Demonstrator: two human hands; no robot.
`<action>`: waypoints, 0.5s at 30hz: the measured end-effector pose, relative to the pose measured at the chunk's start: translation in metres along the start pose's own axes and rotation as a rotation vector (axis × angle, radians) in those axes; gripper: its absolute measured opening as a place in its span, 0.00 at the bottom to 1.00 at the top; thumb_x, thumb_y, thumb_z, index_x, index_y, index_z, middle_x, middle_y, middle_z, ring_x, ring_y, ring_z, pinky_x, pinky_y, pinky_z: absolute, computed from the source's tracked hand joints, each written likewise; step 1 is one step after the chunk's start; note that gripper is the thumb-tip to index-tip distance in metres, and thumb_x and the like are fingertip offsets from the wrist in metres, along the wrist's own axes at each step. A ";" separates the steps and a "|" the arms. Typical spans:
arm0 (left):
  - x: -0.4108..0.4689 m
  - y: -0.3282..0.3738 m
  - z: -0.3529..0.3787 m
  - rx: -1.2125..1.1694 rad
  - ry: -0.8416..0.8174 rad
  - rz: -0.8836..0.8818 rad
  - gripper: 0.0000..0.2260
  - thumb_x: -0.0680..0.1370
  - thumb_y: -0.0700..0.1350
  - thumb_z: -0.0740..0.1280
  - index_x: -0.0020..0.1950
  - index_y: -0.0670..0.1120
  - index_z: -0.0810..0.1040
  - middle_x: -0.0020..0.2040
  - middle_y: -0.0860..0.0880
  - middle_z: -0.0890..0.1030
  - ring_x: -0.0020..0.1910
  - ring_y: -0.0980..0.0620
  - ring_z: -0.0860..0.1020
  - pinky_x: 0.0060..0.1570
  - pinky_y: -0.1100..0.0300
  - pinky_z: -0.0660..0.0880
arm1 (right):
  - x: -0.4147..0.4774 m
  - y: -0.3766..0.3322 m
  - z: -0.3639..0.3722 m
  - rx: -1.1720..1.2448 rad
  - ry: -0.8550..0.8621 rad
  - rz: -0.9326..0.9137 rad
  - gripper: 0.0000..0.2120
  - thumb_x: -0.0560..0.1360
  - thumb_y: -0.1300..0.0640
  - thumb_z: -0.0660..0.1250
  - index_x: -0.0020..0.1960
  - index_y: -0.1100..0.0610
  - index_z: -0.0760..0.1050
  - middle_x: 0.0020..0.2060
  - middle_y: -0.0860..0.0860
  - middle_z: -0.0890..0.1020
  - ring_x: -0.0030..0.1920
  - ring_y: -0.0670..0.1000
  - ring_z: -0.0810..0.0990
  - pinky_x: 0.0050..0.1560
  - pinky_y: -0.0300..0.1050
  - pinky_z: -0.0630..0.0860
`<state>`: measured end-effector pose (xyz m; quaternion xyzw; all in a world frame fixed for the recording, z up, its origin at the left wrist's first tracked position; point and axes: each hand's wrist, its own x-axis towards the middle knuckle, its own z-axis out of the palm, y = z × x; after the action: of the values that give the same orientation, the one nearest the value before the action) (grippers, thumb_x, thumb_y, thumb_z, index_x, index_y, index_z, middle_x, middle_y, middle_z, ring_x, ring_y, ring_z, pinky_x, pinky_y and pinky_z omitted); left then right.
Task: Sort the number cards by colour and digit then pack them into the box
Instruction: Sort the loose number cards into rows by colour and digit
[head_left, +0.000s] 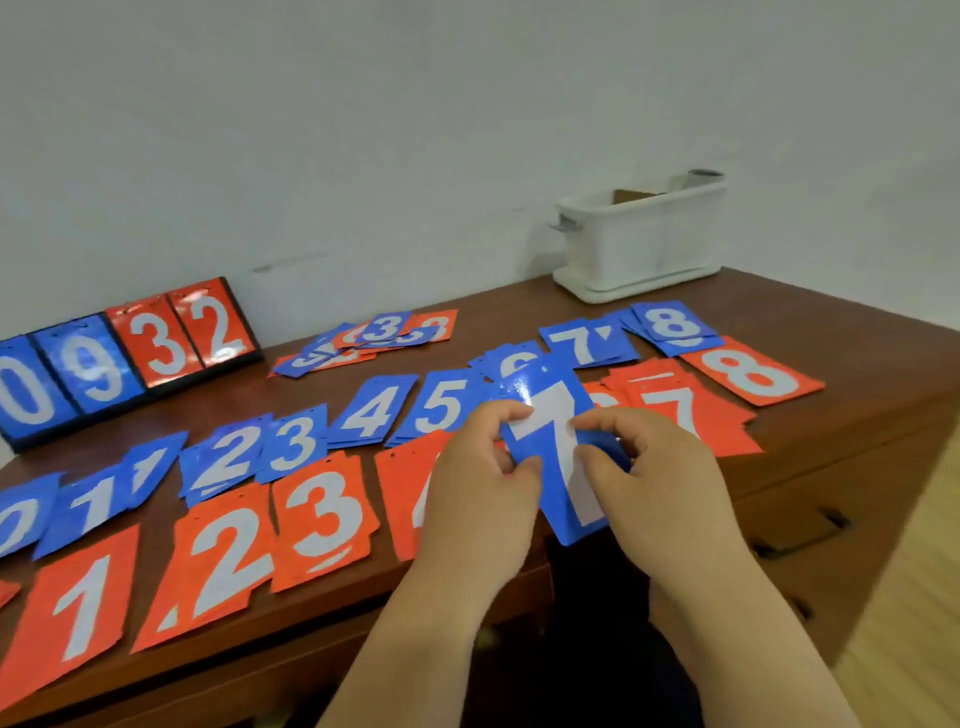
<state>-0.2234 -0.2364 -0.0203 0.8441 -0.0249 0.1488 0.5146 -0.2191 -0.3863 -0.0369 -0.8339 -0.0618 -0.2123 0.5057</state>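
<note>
Held: blue 7 card (556, 410) — thin, light, glossy, prob. slippery, bends easily. L hand (483, 467) & R hand (649, 467) each pinch a side edge, fingers curled — edges look the safest grip.

The brown wooden table (831, 322) carries a row of blue cards (369, 410) in piles from left to right, with red cards (322, 525) in piles nearer. A flip scoreboard (124, 358) stands far left, a mixed heap (374, 338) lies beyond the blue row, and a white box (641, 244) sits far right.
</note>
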 end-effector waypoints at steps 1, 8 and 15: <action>0.007 0.006 0.014 0.017 -0.018 0.022 0.18 0.77 0.38 0.69 0.56 0.61 0.76 0.30 0.54 0.70 0.27 0.58 0.69 0.29 0.66 0.66 | 0.006 0.007 -0.011 -0.034 0.018 0.014 0.12 0.77 0.56 0.69 0.55 0.40 0.79 0.49 0.32 0.76 0.50 0.35 0.75 0.50 0.34 0.72; 0.051 0.023 0.091 0.133 -0.131 0.125 0.17 0.78 0.42 0.70 0.59 0.62 0.74 0.41 0.56 0.76 0.37 0.58 0.76 0.36 0.66 0.68 | 0.048 0.047 -0.069 -0.222 0.121 0.099 0.13 0.79 0.58 0.67 0.60 0.44 0.80 0.50 0.37 0.76 0.48 0.40 0.72 0.47 0.38 0.75; 0.066 0.015 0.115 0.476 -0.180 0.185 0.15 0.79 0.51 0.69 0.66 0.58 0.74 0.57 0.60 0.78 0.59 0.55 0.75 0.57 0.56 0.75 | 0.077 0.080 -0.072 -0.606 0.041 0.169 0.15 0.77 0.51 0.65 0.63 0.44 0.78 0.56 0.49 0.81 0.55 0.54 0.77 0.52 0.51 0.79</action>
<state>-0.1374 -0.3371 -0.0379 0.9452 -0.1119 0.1212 0.2818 -0.1448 -0.4959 -0.0413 -0.9444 0.0839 -0.1950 0.2512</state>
